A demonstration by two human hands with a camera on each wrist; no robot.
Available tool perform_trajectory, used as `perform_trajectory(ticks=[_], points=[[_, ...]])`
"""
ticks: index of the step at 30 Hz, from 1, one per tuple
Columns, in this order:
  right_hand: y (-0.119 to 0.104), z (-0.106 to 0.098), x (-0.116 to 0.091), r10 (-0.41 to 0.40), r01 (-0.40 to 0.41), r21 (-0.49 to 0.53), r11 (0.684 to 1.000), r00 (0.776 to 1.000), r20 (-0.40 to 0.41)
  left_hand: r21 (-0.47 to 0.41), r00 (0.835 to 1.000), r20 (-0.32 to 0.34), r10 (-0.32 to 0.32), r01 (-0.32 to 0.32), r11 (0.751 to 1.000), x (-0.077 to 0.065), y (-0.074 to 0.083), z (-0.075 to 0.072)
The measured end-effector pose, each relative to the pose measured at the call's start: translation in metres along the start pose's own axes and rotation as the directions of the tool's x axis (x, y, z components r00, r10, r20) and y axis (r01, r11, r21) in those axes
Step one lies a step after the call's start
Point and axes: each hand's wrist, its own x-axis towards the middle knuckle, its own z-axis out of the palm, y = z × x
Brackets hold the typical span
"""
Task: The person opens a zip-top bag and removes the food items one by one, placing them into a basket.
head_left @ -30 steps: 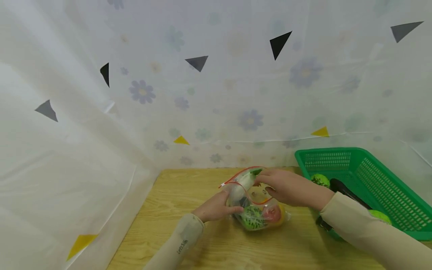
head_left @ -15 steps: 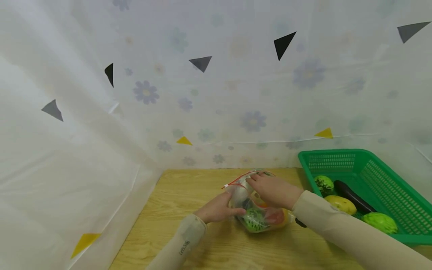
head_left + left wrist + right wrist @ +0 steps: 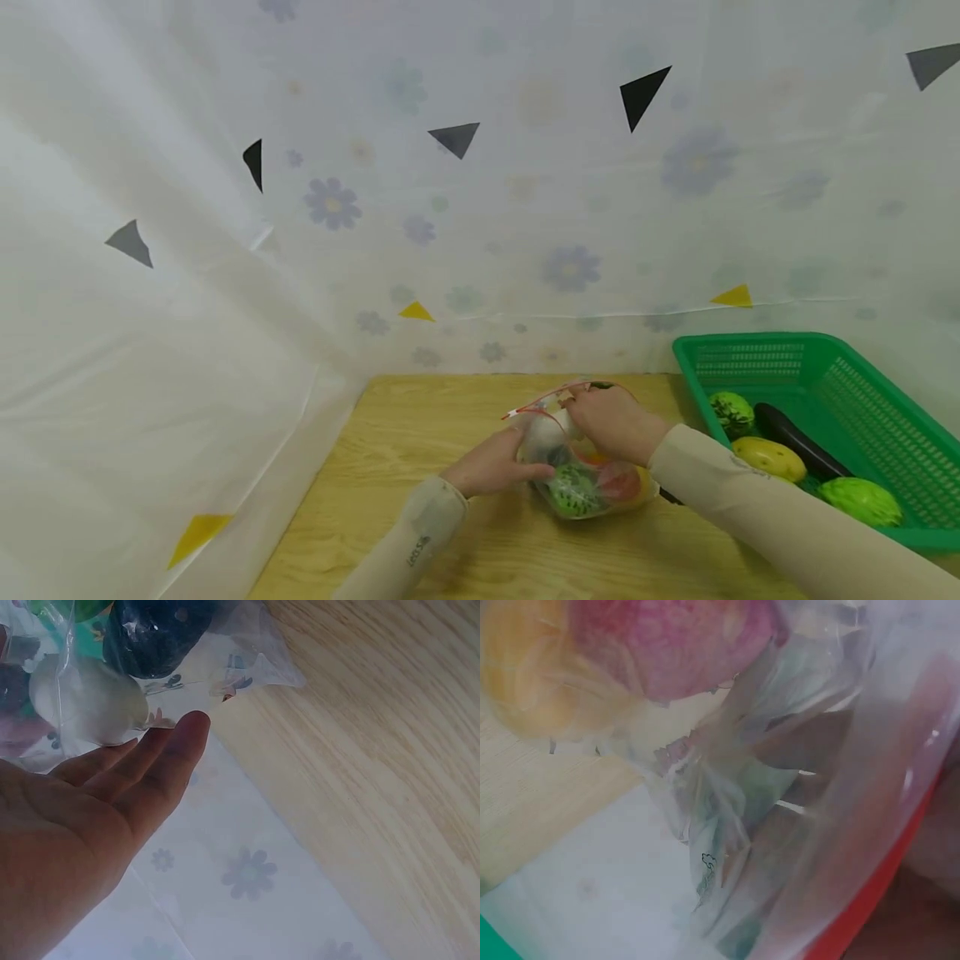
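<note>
Two hands at one clear zip bag [image 3: 596,502], which rests on the bench [image 3: 420,417] to the left of a green basket [image 3: 750,337]. Head view: left hand [image 3: 491,462] lies against the bag's left side, thumb across its front; right hand [image 3: 611,421] reaches into the mouth, back of the hand uppermost, fingertips hidden. Left wrist view supplies the left fingers [image 3: 161,776]: nearly straight, touching film beside a rounded white item [image 3: 86,701], with a dark item [image 3: 154,634] next to it. The thumb is outside that view. Right wrist view gives the right fingers through blurred film, near the red zip strip [image 3: 892,889]; cannot tell whether they hold anything. Same view enlarges the pink-red fruit [image 3: 679,645] and yellow fruit [image 3: 532,667], side by side in the bag; the green patterned item [image 3: 576,490] to their left appears in the head view. Only the head view shows the basket's contents: a mottled green round [image 3: 731,412], a long dark eggplant [image 3: 802,442], a yellow oval [image 3: 768,458] and a ribbed green piece [image 3: 861,500]. Floral sheeting [image 3: 495,250] stands behind.
</note>
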Motion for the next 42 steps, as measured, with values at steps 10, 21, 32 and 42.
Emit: perform_trajectory(ticks=[10, 21, 32, 42], points=[[0.004, -0.002, -0.005, -0.042, 0.038, -0.042, 0.998, 0.994, -0.099, -0.018, 0.999, -0.015, 0.041, -0.041, 0.999, 0.003, 0.0, 0.002], [0.007, -0.034, -0.018, -0.045, 0.045, 0.003, 0.999, 0.995, -0.09, -0.001, 1.0, -0.012, 0.014, -0.014, 1.0, 0.002, 0.0, 0.004], [0.045, -0.081, -0.07, 0.056, -0.029, 0.146, 0.989, 0.98, -0.19, 0.055, 1.0, -0.009, -0.021, 0.021, 0.998, 0.004, 0.003, 0.005], [0.094, -0.089, -0.132, 0.3, -0.278, 0.266, 0.923, 0.953, -0.047, 0.097, 0.998, -0.024, -0.053, 0.055, 0.994, 0.003, -0.002, 0.006]])
